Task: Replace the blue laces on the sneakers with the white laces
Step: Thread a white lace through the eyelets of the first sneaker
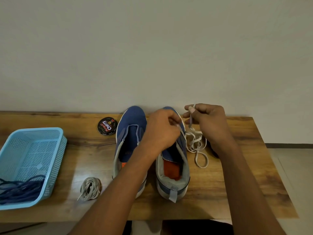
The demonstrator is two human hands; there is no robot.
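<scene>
Both hands (161,131) (207,122) pinching white lace (196,143)

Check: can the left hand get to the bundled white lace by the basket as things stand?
Probably yes. The bundled white lace lies in the open on the table, nothing over it. But the left hand is busy pinching a lace at the right sneaker, so it must let go first.

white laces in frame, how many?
2. One bundled white lace on the table left of the sneakers; one loose white lace right of them, held by both hands. No others visible.
</scene>
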